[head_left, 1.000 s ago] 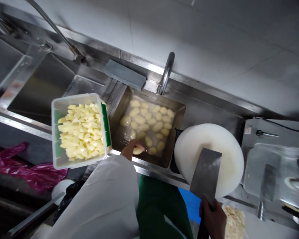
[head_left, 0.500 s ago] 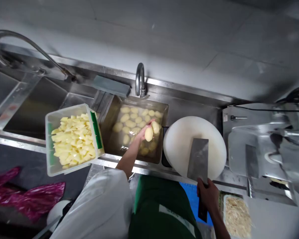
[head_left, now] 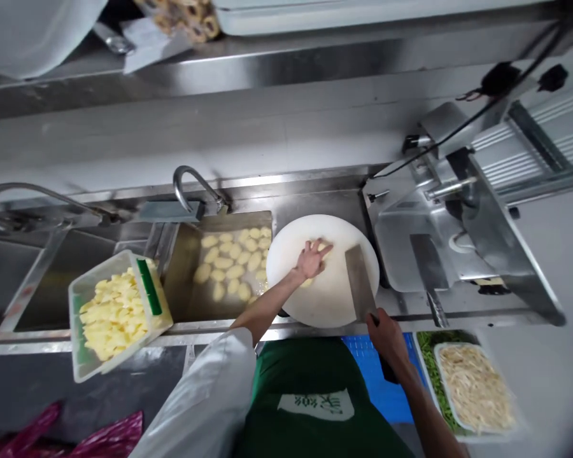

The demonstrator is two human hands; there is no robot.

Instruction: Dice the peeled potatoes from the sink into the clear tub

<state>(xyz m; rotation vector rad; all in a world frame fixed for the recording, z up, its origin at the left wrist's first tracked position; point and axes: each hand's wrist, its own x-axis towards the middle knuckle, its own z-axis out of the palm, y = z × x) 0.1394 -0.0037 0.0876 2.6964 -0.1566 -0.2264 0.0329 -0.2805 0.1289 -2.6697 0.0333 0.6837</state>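
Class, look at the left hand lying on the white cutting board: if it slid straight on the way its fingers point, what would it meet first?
The left hand points up and to the right across the cutting board. It would probably cross bare board, then meet the cleaver blade or the board's far rim; depth is unclear.

your green apron [head_left: 315, 375] carries a white patch with green characters, too small and blurred for you to read. you can make out no other writing or numbers anywhere.

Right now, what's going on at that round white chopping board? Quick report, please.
Left hand spread flat on round white chopping board, pale potato barely showing beneath. Right hand grips steel cleaver, blade resting on board. Nothing between them.
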